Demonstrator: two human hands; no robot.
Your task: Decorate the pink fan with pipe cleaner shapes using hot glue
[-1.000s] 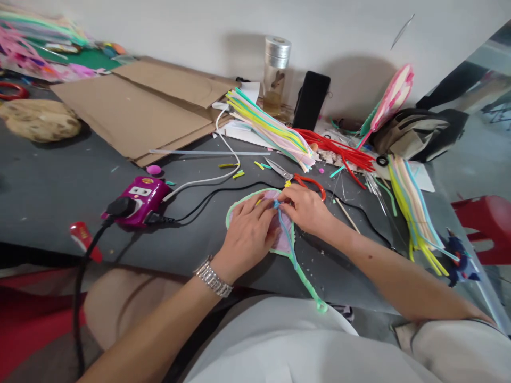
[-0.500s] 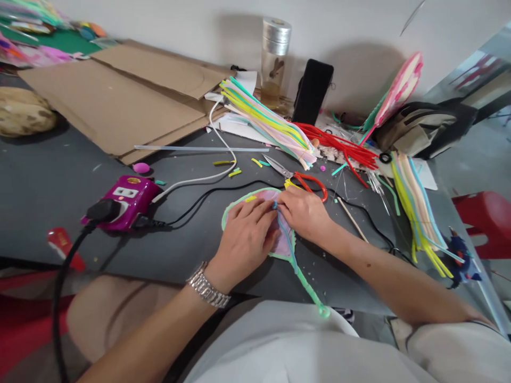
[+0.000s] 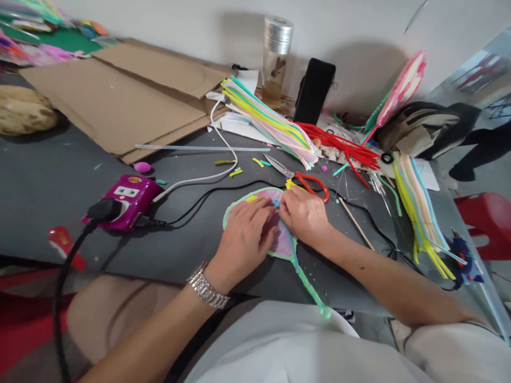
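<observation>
A teardrop-shaped craft piece (image 3: 283, 244) is pinned down on the dark grey work mat (image 3: 72, 197) by both hands, a pink panel edged in pale green strip, its long green handle running toward the mat's near edge. The left hand (image 3: 245, 239) is laid almost flat across the panel, with nothing seen gripped in it, and is spread more flatly than in the earlier view, where the fingers were bunched nearer the blue strip (image 3: 275, 202). That strip is now less exposed, with its tip showing just beside the fingertips. The right hand (image 3: 303, 215) is curled against the panel's upper edge; whether the strip is pinched by it cannot be told, as the fingers hide the contact. A short yellow strip (image 3: 251, 199) is seen on the panel near its rim. Red-handled scissors (image 3: 289, 173) lie just beyond the right hand. As for containers, a glass flask (image 3: 276, 61) with a silver lid stands against the wall, holding amber liquid and a small brown object. A dark fabric bag (image 3: 417, 130) lies at the right, its contents hidden. Bundles of coloured strips (image 3: 267, 122) are heaped beside the flask — loose red strips (image 3: 339, 149) beyond them.
</observation>
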